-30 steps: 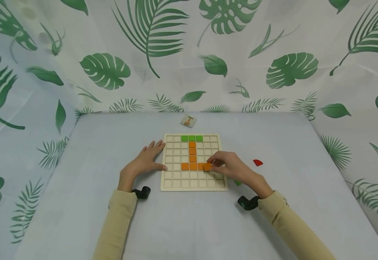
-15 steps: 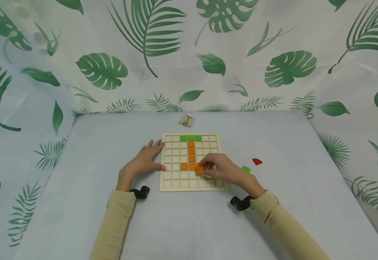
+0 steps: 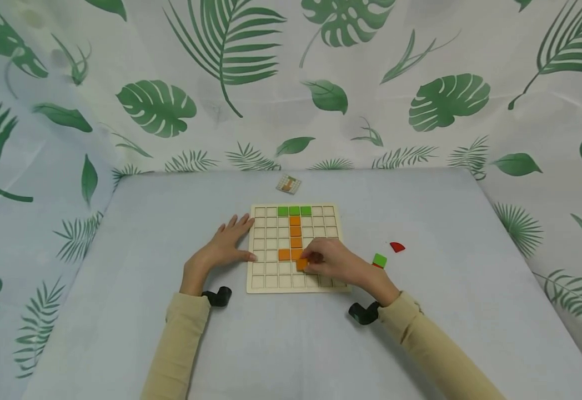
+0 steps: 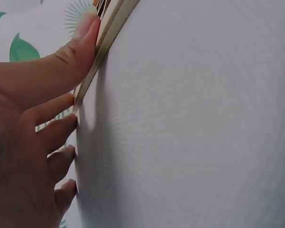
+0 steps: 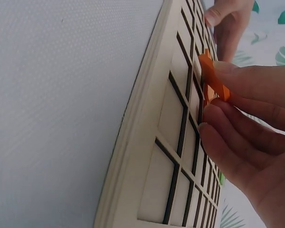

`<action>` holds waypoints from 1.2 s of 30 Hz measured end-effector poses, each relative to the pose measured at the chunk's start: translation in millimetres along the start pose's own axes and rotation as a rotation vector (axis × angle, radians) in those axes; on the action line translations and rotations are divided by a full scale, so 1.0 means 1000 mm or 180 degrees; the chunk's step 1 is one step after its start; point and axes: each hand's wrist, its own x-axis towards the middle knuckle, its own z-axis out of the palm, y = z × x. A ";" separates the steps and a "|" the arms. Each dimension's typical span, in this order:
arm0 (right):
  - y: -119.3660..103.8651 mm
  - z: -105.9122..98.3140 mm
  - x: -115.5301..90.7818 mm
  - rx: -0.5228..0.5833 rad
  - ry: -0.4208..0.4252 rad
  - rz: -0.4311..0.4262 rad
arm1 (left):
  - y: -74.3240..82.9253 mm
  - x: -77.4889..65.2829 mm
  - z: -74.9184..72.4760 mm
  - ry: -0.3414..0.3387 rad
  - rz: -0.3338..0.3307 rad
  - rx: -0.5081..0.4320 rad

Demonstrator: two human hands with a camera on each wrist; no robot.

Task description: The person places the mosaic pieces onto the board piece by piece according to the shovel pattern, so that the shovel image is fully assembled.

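A wooden grid board (image 3: 271, 282) lies on the table. Three green square tiles (image 3: 294, 211) sit in its far row, with a column of orange tiles (image 3: 295, 231) running down from the middle one. One more orange tile (image 3: 284, 254) sits left of the column's near end. My right hand (image 3: 332, 260) pinches an orange square tile (image 5: 212, 76) between thumb and fingers, tilted over the board just below that column. Cells right of it are hidden by the hand. My left hand (image 3: 222, 244) rests along the board's left edge, fingers extended, thumb (image 4: 80, 42) against the rim.
A small pattern card (image 3: 288, 184) lies beyond the board. To the right are a red quarter-round piece (image 3: 397, 247) and a green square tile (image 3: 380, 259) with something red under its near edge. A leaf-patterned cloth hangs behind and at both sides.
My right hand has moved left and slightly nearer across the board, carrying the orange tile. The green tile by the right wrist has come into fuller view. My left hand keeps its place.
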 end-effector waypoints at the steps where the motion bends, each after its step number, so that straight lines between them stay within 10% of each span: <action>1: -0.001 0.000 0.000 -0.0031 0.0007 -0.0026 | 0.001 0.000 -0.001 0.0010 0.0002 -0.0008; 36: -0.018 0.017 0.011 -0.0208 0.0220 0.0020 | 0.000 -0.001 0.001 -0.0049 -0.0028 -0.0083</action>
